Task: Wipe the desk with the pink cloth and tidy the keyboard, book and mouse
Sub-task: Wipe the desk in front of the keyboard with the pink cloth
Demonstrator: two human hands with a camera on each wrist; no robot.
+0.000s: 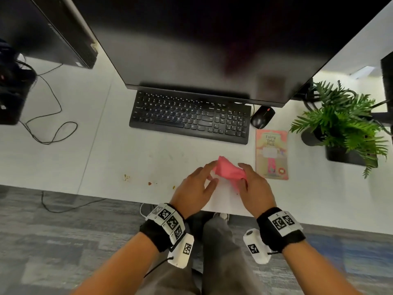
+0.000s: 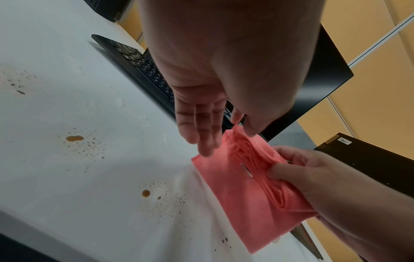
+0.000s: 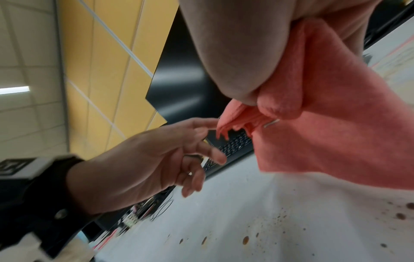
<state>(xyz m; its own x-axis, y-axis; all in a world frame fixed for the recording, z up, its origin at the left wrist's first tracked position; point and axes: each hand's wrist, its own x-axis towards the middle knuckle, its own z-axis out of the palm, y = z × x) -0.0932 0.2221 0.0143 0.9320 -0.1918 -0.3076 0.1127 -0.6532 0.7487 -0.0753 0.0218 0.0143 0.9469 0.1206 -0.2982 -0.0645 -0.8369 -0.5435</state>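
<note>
The pink cloth (image 1: pixel 226 170) is bunched up just above the white desk (image 1: pixel 106 158), near its front edge. My right hand (image 1: pixel 243 175) grips its gathered folds (image 2: pixel 257 159) from the right. My left hand (image 1: pixel 209 175) pinches the cloth's upper corner (image 2: pixel 237 127) between thumb and forefinger, with the other fingers straight. The black keyboard (image 1: pixel 189 116) lies under the monitor. To the keyboard's right is the black mouse (image 1: pixel 262 117). The book (image 1: pixel 272 154) lies face up just right of my hands.
Brown stains (image 1: pixel 150 183) and specks (image 2: pixel 75 138) dot the desk left of my hands. A big dark monitor (image 1: pixel 212 50) overhangs the keyboard. A potted plant (image 1: pixel 340 124) stands at the right, a computer tower (image 1: pixel 53 33) and a loose cable (image 1: pixel 51 124) at the left.
</note>
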